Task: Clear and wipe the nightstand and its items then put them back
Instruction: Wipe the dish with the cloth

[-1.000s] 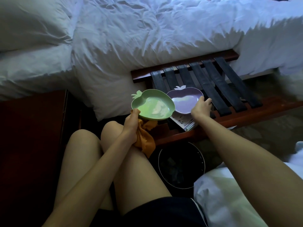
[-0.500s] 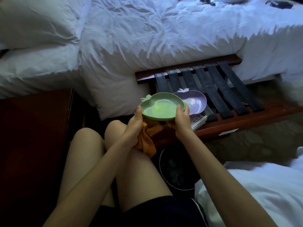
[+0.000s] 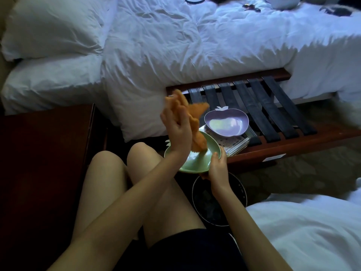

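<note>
Dark shorts (image 3: 187, 249) on this person, thin white piping (image 3: 234, 241) along the right leg's edge; forearms (image 3: 136, 194) and knees (image 3: 109, 163) bare.

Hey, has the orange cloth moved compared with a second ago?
Yes. The orange cloth has gone up: it hung below the front rail of the luggage rack, and the left hand now holds it raised above the green dish.

green dish (image 3: 195, 163): tilted, held | orange cloth (image 3: 198, 140): dangling into it | purple dish (image 3: 226, 124): upright just beyond
</note>
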